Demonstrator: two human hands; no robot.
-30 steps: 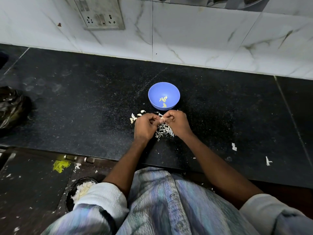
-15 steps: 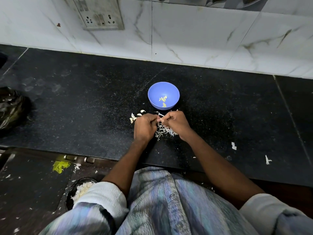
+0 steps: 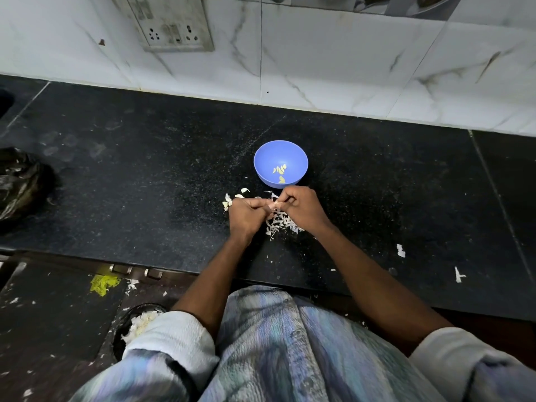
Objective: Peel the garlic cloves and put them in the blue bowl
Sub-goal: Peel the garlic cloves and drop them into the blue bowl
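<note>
On the black speckled stone worktop [image 3: 145, 175], the person's two hands meet just in front of a small round blue plastic bowl [image 3: 280, 163]. The left hand [image 3: 246, 214] has its fingers curled inward, and its grip pinches a small pale garlic clove [image 3: 275, 205] at the fingertips. The right hand [image 3: 301, 207] is curled as well, its thumb and forefinger pinching the same clove from the other side, so both grips are closed tight on it. The clove sits between the two hands, above the worktop and just short of the bowl's near rim.

Inside the bowl lie a few peeled yellowish garlic cloves [image 3: 280, 171], gathered near the bottom. Under and beside the hands spreads a heap of white papery garlic skins [image 3: 282, 224], touching the worktop. A few unpeeled whitish cloves [image 3: 232, 198] lie just left of the left hand.

Farther left, a crumpled black plastic bag [image 3: 20, 184] rests on the worktop, well apart from the bowl. A grey switch and socket plate [image 3: 171, 24] is set in the white marble-patterned wall tiles [image 3: 348, 62] behind.
</note>
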